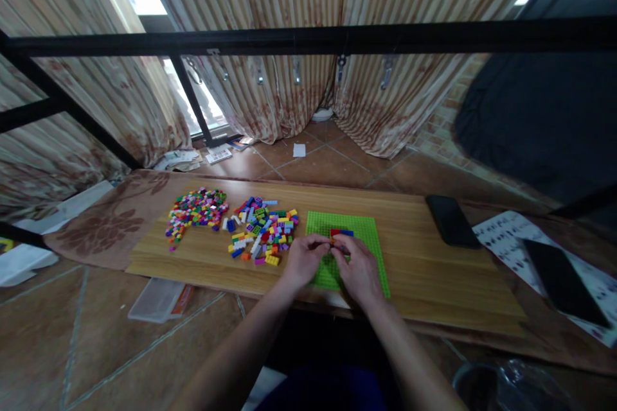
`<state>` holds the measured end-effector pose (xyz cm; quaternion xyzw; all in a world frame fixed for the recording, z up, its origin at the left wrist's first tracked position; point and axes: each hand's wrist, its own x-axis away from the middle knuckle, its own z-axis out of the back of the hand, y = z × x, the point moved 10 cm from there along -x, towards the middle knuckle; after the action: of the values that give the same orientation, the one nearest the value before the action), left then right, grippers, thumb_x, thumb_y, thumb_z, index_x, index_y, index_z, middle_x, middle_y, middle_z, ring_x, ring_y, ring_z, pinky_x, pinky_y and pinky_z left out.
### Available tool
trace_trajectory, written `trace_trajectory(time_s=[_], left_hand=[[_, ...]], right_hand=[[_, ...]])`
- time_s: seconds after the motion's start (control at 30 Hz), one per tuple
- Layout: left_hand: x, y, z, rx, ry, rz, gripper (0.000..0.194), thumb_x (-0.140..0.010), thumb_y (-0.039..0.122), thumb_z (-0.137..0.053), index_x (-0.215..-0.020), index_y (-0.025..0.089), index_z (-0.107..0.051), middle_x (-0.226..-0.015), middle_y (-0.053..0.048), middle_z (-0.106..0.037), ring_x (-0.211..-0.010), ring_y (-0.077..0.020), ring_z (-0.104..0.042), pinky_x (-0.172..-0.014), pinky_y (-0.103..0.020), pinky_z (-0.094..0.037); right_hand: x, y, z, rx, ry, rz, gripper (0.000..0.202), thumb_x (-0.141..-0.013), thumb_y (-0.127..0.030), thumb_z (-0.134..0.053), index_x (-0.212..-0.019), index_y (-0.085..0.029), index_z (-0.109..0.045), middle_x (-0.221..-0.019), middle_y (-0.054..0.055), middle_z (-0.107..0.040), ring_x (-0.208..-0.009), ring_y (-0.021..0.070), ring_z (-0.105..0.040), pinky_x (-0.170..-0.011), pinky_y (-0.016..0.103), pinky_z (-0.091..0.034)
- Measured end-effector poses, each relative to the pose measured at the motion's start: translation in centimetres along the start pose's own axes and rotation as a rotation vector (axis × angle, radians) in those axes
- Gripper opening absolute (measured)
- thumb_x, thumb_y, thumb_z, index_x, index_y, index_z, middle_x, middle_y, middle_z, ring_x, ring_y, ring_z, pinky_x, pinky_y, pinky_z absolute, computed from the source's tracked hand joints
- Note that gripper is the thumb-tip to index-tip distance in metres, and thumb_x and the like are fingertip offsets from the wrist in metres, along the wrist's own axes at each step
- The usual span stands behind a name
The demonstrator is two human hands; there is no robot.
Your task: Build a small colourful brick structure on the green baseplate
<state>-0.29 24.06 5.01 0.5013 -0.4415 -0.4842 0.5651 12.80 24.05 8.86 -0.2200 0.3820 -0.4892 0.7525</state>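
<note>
Both hands meet above a green studded baseplate [376,250]. My left hand [304,261] pinches with thumb and forefinger from the left. From the right, the fingers of my right hand [359,268] close towards the same spot. A small orange toy brick [331,241] shows between the fingertips, mostly hidden by them. Just beyond the fingers, a red brick [334,232] and a blue brick [347,232] sit side by side on the baseplate. My hands cover the middle of the plate.
Left of the baseplate lies a loose heap of mixed building bricks [263,229], then a pile of tiny coloured pieces [197,209]. A black phone [452,221] rests on the wooden board [409,295] at right. Beyond it are a printed sheet [511,237] and a dark tablet-like slab [563,282].
</note>
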Motion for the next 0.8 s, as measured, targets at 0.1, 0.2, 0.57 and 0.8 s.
trace_trajectory(time_s=[0.1, 0.2, 0.57, 0.8], left_hand=[[-0.8, -0.4, 0.3, -0.037, 0.061, -0.012, 0.018, -0.077, 0.023, -0.059, -0.083, 0.015, -0.074, -0.072, -0.002, -0.071, -0.066, -0.014, -0.063, -0.064, -0.024, -0.05], [-1.4, -0.4, 0.3, -0.096, 0.103, -0.045, 0.017, -0.078, 0.022, -0.059, -0.083, 0.016, -0.074, -0.075, -0.003, -0.072, -0.071, -0.0149, -0.064, -0.067, -0.025, -0.05], [-1.2, 0.6, -0.2, -0.34, 0.182, -0.103, 0.014, -0.081, 0.019, -0.059, -0.082, 0.021, -0.073, -0.083, -0.002, -0.074, -0.075, -0.0157, -0.067, -0.073, -0.027, -0.051], [-1.1, 0.4, -0.4, -0.433, 0.224, -0.094, 0.015, -0.083, 0.023, -0.058, -0.084, 0.022, -0.073, -0.084, -0.003, -0.074, -0.074, -0.0161, -0.066, -0.072, -0.028, -0.05]], right_hand=[[-0.1, 1.3, 1.4, -0.039, 0.1, -0.06, 0.027, -0.085, -0.033, -0.051, -0.106, -0.022, -0.064, -0.096, 0.007, -0.068, -0.089, 0.0209, -0.062, -0.082, 0.037, -0.049], [0.1, 3.2, 3.1, -0.078, 0.222, -0.14, 0.026, -0.085, -0.035, -0.05, -0.101, -0.02, -0.065, -0.096, 0.008, -0.069, -0.086, 0.0201, -0.062, -0.08, 0.036, -0.049], [0.0, 6.6, 4.0, -0.001, 0.243, -0.253, 0.031, -0.084, -0.036, -0.049, -0.098, -0.016, -0.067, -0.095, 0.012, -0.068, -0.083, 0.0218, -0.061, -0.079, 0.038, -0.048], [0.1, 7.3, 2.6, -0.017, 0.178, -0.246, 0.033, -0.086, -0.035, -0.045, -0.101, -0.016, -0.068, -0.1, 0.012, -0.069, -0.093, 0.0237, -0.063, -0.085, 0.04, -0.047]])
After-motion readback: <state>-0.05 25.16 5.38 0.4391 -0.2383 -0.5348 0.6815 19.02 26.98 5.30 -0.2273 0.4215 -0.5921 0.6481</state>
